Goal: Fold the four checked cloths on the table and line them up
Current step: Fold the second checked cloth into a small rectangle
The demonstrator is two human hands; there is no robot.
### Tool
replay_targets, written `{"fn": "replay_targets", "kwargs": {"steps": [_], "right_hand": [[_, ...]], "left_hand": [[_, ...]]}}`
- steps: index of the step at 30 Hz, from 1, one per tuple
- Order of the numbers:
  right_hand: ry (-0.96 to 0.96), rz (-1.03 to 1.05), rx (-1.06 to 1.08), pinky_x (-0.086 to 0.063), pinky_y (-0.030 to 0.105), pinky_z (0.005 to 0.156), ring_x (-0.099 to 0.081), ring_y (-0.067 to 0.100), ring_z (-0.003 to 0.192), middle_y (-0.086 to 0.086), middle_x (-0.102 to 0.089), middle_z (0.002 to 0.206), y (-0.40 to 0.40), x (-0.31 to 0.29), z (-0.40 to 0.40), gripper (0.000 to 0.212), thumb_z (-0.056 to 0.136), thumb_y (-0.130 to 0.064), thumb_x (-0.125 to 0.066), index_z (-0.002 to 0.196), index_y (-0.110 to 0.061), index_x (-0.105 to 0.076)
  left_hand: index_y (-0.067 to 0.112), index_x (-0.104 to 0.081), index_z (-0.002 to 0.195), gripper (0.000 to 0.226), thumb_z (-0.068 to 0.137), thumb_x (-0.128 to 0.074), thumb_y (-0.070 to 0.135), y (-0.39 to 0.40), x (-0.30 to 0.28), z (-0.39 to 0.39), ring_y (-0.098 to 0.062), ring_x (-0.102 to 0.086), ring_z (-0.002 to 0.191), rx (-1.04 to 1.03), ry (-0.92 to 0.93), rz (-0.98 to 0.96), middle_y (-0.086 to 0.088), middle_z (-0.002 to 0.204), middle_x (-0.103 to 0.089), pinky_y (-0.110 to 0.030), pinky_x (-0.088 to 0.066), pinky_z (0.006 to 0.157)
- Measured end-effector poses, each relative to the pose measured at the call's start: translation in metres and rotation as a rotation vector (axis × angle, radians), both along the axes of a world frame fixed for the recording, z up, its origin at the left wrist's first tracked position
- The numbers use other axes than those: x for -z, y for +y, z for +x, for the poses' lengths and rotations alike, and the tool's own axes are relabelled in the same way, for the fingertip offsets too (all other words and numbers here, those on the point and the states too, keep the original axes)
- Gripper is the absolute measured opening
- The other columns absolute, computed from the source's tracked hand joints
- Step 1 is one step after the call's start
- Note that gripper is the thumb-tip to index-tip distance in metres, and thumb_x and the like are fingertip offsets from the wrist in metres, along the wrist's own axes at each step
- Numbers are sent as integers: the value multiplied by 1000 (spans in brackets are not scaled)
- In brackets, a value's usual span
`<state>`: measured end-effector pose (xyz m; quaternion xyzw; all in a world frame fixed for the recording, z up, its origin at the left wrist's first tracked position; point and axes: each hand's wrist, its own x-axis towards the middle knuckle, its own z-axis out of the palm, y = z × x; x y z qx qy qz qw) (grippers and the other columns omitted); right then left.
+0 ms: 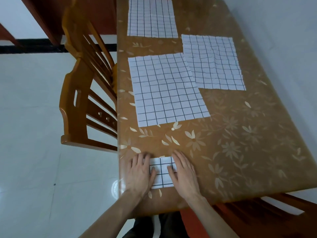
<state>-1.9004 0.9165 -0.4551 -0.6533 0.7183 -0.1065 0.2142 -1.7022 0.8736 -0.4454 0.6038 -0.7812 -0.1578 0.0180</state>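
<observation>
A small folded checked cloth [162,172] lies near the front left corner of the table [240,143]. My left hand [141,170] lies flat on its left side, and my right hand [184,172] lies flat on its right side, fingers straight. Three white cloths with dark grid lines lie spread flat farther away. The nearest flat cloth [167,90] is at the middle left, a wrinkled one [213,61] sits to its right and overlaps its corner slightly, and the third [151,17] is at the far left, cut off by the top edge.
The table has a brown flowered cover. Two wooden chairs [82,93] stand along its left side. Another wooden chair [257,213] is at the near right under the table edge. White tiled floor lies to the left, a pale wall to the right.
</observation>
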Motion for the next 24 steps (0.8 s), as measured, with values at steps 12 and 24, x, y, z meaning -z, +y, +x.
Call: {"fn": "replay_targets", "kwargs": {"steps": [12, 24], "right_hand": [[-98, -7, 31, -20, 37, 128, -20, 8, 156, -12, -28, 167, -158, -14, -98, 57, 107, -53, -32, 159, -29, -37], [-3, -180, -175, -35, 45, 120, -42, 22, 145, 2, -51, 153, -341, 7, -165, 47, 109, -38, -46, 149, -14, -51]], "left_hand": [[17, -41, 153, 55, 104, -48, 38, -155, -1, -62, -28, -39, 147, -98, 72, -25, -7, 158, -44, -50, -32, 121], [11, -42, 152, 52, 103, -54, 26, -312, -2, -72, -31, -38, 146, -118, 2, -153, -11, 156, -46, -51, -31, 119]]}}
